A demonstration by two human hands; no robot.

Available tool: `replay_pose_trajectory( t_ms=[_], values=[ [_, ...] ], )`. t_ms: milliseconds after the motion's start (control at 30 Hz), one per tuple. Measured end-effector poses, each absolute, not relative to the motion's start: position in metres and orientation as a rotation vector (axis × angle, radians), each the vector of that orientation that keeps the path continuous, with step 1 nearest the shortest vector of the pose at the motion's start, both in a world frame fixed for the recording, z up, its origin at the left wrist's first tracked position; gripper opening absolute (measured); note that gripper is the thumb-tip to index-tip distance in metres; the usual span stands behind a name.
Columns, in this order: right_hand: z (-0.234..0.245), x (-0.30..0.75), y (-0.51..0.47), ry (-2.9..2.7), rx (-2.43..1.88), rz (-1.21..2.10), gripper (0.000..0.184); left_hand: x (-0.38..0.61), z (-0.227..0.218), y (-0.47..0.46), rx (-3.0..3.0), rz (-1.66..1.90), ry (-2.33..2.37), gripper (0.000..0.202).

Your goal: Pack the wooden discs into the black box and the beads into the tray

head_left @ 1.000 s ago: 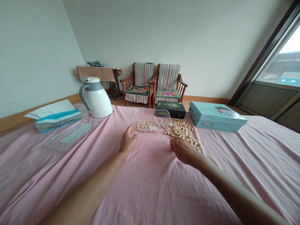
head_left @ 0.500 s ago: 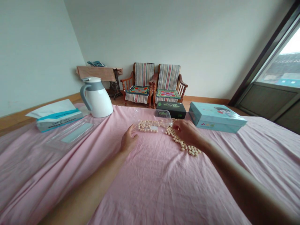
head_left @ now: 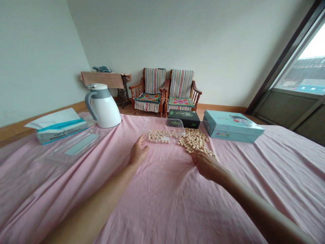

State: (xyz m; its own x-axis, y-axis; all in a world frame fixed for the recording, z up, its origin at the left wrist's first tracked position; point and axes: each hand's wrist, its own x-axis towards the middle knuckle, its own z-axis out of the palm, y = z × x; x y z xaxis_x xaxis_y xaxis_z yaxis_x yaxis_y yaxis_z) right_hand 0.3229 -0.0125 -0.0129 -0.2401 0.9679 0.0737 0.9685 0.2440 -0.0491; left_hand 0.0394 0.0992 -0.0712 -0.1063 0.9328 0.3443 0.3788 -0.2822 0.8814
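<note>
A clear plastic container point(head_left: 177, 124) holds small beige, nut-like pieces point(head_left: 157, 136) and has a pale label on its near side. My left hand point(head_left: 138, 149) is at the container's left end, fingers apart and holding nothing; I cannot tell if the fingertips touch the plastic. Right of the container, a loose pile of the same beige pieces point(head_left: 193, 139) lies on the pink cloth. At the pile's near edge my right hand point(head_left: 207, 164) rests low against the pieces, its fingers stretched along them and partly hidden behind the hand.
A black box point(head_left: 184, 118) stands behind the pile, and a light blue box point(head_left: 232, 127) to its right. On the left are a white-and-grey jug point(head_left: 108, 108), a tissue pack point(head_left: 61, 125) and a clear plastic lid point(head_left: 76, 147). Two wooden chairs point(head_left: 162, 91) stand beyond the cloth.
My right hand has moved from beside the container's right end back toward me, to the near edge of the pile, uncovering more pieces. My left hand has stayed almost still.
</note>
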Motion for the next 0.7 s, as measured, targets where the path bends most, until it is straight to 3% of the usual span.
replay_pose_trajectory(
  t_ms=[200, 333, 533, 700],
  values=[
    [0.044, 0.305, 0.029, -2.221, -1.683, 0.012, 0.015, 0.039, -0.07, 0.098, 1.619, 1.401, 1.425, 0.062],
    [0.07, 0.291, 0.044, -1.974, -1.532, -0.131, 0.023, 0.039, -0.069, 0.098, 1.607, 1.391, 1.428, 0.062],
    [0.034, 0.319, 0.03, -1.858, -1.581, -0.095, 0.017, 0.04, -0.069, 0.098, 1.622, 1.39, 1.441, 0.062],
    [-0.015, 0.386, 0.034, -1.552, -1.861, 0.136, 0.022, 0.041, -0.07, 0.098, 1.661, 1.401, 1.455, 0.061]
  ],
)
